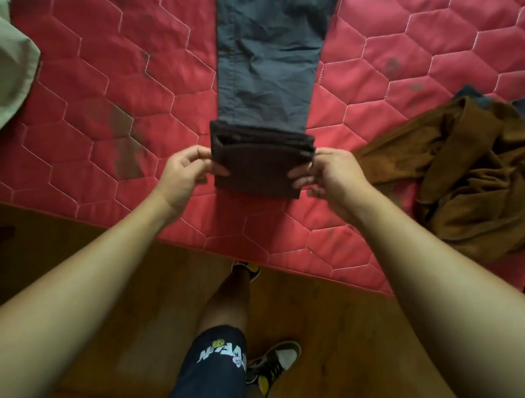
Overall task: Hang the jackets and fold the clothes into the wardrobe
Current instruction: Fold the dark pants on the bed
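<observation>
Red mattress (104, 85), grey trousers (269, 57), folded end between left hand (184, 173), right hand (331, 174)

A red quilted mattress (96, 95) is lying on the wooden floor (320, 313), showing dark stains among its hexagon stitching. At its near edge a person is standing, wearing dark printed shorts (206, 379) and sneakers (278, 362).

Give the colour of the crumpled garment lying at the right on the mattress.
The crumpled garment is brown; the head view shows it.
</observation>
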A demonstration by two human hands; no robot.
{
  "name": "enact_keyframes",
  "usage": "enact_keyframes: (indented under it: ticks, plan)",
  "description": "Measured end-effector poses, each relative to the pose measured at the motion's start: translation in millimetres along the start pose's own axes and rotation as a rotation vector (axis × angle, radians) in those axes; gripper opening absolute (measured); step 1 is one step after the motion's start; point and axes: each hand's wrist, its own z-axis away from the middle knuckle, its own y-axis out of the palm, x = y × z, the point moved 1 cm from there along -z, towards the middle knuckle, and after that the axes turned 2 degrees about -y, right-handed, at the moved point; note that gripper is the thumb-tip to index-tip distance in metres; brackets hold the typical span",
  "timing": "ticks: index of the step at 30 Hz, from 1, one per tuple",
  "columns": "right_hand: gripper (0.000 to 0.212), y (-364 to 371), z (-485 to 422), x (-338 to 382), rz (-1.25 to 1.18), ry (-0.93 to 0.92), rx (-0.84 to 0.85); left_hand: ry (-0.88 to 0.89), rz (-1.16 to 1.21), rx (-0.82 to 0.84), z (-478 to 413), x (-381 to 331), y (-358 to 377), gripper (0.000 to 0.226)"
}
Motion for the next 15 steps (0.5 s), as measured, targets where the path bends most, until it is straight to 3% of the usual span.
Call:
enact_keyframes:
  ticks: [2, 5, 8, 12, 15]
  plan:
    - [0.024, -4, -23, 13, 0.121, -0.119, -0.032, 0.064, -0.101, -0.030, -23, -8, 1, 0.006]
    - [0.007, -4, -61, 28, 0.291, -0.263, -0.132, 0.118, -0.223, -0.086, -59, -13, 1, 0.010]
    - [0.005, 4, -100, 43, 0.251, -0.285, -0.147, 0.107, -0.222, -0.131, -96, -20, 2, 0.011]
    - [0.018, 8, -126, 51, -0.049, -0.089, 0.000, -0.168, -0.021, -0.083, -128, -15, 9, 0.011]
    - [0.025, 7, -125, 17, 0.057, 0.094, 0.061, -0.352, 0.044, -0.002, -120, 1, 10, 0.022]
